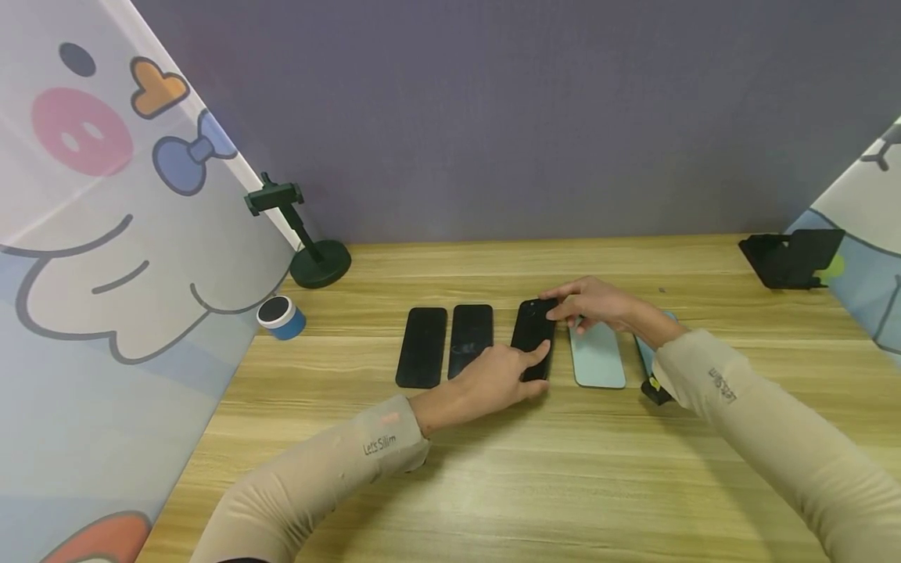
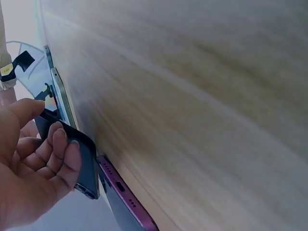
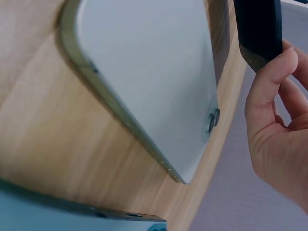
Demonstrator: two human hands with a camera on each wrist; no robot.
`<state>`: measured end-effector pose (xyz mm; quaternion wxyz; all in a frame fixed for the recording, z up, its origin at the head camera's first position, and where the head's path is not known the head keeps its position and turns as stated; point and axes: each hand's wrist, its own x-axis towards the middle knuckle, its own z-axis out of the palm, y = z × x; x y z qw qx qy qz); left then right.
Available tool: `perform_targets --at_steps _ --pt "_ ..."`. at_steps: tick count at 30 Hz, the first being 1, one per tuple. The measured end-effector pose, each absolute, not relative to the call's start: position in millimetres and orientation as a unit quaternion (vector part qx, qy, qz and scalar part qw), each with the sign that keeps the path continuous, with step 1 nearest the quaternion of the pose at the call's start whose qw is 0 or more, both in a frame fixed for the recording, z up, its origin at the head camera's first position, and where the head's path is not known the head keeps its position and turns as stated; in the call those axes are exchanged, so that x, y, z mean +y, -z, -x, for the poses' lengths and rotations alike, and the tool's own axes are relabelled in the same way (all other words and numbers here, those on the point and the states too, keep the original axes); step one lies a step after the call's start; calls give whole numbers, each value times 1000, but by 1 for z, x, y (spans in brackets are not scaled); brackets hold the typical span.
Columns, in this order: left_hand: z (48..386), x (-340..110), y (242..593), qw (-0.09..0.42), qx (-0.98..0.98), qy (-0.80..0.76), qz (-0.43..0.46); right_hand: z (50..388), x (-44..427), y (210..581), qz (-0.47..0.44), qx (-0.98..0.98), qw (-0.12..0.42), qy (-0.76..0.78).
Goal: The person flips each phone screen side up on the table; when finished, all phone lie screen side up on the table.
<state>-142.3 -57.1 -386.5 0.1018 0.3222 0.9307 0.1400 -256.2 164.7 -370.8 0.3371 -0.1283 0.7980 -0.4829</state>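
Note:
A black phone point(image 1: 529, 332), back side up with its camera at the far end, lies in the middle of a row of phones. My right hand point(image 1: 594, 303) pinches its far right corner; in the right wrist view the thumb point(image 3: 276, 72) presses its edge. My left hand point(image 1: 496, 379) holds its near end, the index finger across the back and the thumb at the lower edge. In the left wrist view that phone point(image 2: 86, 166) looks tilted against the table, the other fingers curled beside it. A mint phone point(image 1: 598, 356) lies face down just to the right.
Two dark phones point(image 1: 422, 348) point(image 1: 473, 328) lie screen up to the left. A light blue phone point(image 1: 644, 356) is partly hidden under my right forearm. A dark green phone stand point(image 1: 320, 262) and a blue-white jar point(image 1: 281, 317) stand left; a black folding stand point(image 1: 791, 258) stands far right.

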Motion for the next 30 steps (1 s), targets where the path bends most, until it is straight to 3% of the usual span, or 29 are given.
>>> perform_targets --at_steps 12,21,30 --pt "139 -51 389 51 943 -89 -317 258 158 363 115 806 350 463" --pt "140 -55 383 69 936 -108 -328 258 159 363 124 804 350 464" --pt "144 -65 376 132 924 -175 -312 257 160 370 133 799 332 484"
